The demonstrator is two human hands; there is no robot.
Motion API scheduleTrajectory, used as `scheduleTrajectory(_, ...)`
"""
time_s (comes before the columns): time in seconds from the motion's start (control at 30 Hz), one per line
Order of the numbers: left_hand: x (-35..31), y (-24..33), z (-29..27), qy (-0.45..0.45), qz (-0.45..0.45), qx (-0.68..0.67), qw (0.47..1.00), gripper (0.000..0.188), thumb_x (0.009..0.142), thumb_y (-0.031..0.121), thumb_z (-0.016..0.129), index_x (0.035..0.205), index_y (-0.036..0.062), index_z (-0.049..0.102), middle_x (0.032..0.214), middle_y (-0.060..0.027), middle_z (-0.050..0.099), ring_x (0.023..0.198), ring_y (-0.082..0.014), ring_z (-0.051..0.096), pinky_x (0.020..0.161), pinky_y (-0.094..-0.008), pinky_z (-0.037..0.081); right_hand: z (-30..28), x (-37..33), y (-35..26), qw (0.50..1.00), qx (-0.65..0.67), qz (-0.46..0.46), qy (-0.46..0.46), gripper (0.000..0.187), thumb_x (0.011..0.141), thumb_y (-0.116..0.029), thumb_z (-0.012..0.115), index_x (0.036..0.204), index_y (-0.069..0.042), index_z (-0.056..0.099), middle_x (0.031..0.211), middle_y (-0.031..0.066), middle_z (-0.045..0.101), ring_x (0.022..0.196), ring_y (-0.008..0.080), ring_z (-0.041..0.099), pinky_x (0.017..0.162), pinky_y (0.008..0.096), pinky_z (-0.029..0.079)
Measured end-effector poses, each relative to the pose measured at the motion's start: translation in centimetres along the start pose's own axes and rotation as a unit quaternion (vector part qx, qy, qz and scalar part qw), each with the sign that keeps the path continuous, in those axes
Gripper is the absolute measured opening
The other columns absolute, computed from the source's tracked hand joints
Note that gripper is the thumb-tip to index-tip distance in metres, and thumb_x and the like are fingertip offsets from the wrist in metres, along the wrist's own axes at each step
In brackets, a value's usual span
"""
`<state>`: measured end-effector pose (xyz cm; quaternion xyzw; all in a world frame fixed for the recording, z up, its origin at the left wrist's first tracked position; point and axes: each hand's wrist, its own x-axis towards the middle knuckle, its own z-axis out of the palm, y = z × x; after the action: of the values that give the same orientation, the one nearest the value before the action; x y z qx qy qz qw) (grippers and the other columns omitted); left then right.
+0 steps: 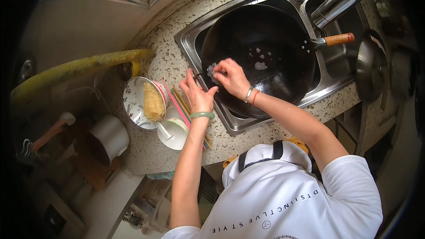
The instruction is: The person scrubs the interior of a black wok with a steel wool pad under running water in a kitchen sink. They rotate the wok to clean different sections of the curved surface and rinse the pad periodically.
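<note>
A large black wok (274, 31) lies across the left basin of the steel sink, its wooden-handled end to the right. Small patches of water or foam glisten inside it. My right hand (232, 79) is closed on a grey steel wool scourer (212, 71), pressed against the wok's left inner wall. My left hand (197, 94) is at the wok's left edge, around its small dark side handle (198, 75). The thumb reaches toward the rim and the index finger points away from me; the grip underneath is partly hidden.
Chrome faucet (336, 4) overhangs the sink (239, 126) at the upper right. On the speckled counter (166, 40), left of my left hand, are a patterned bowl (133, 102) with a yellowish brush, a white bowl (179, 139) and several coloured chopsticks (177, 104). Pan lids stand at right.
</note>
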<state>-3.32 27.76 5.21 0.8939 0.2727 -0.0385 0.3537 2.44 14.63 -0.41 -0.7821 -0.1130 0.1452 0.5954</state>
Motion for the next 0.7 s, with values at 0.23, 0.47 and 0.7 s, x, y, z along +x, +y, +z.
scheduleTrajectory(0.23,0.7,-1.9,0.8,0.038,0.067,0.055,0.996,0.092,0.08,0.015,0.078,0.153,0.0023,0.024,0.136,-0.0313,0.048,0.121,-0.044,0.053,0.101,-0.0464,0.046,3.2,2.1,-4.4,0.982,-0.141,-0.129,0.011,0.016,0.075,0.0,0.067,0.089,-0.006,0.061,0.101,0.0123,0.053,0.096,0.0327,0.051,0.08,0.0406,0.05)
scheduleTrajectory(0.47,0.5,-1.6,0.6,0.015,0.013,-0.013,1.0,0.096,0.08,0.013,0.078,0.155,0.0046,0.019,0.138,-0.0318,0.047,0.124,-0.0449,0.051,0.103,-0.0467,0.044,1.2,1.0,-5.4,0.979,-0.177,-0.074,-0.064,0.017,0.074,0.002,0.065,0.089,-0.005,0.061,0.098,0.0124,0.053,0.096,0.034,0.051,0.079,0.0427,0.05)
scheduleTrajectory(0.7,0.4,-1.9,1.4,0.056,0.073,-0.016,0.996,0.096,0.085,0.018,0.075,0.157,0.0073,0.013,0.135,-0.029,0.05,0.122,-0.0418,0.054,0.102,-0.0462,0.045,3.7,2.3,-5.1,0.962,-0.208,-0.17,-0.039,0.012,0.076,-0.004,0.065,0.088,-0.006,0.062,0.095,0.0131,0.055,0.093,0.0339,0.052,0.075,0.0421,0.051)
